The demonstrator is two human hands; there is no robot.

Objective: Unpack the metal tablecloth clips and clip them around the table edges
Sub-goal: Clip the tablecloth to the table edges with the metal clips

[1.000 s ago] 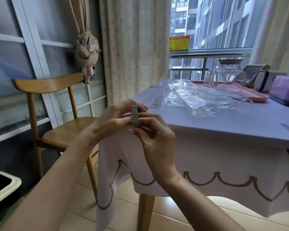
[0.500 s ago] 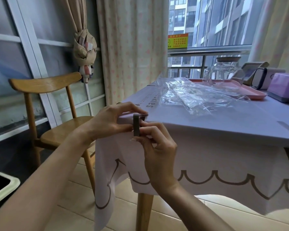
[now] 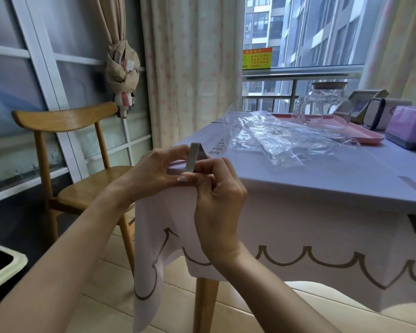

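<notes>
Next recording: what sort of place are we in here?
Most likely a dining corner in a high-rise flat: a table draped in a tablecloth, a wooden chair beside it, curtains, and apartment towers outside the window.

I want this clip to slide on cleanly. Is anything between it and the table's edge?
Nothing visible. The left hand and right hand hold the clip right at the near corner of the table; only the tablecloth covers the edge there. The crumpled plastic wrap lies farther back on top.
</notes>
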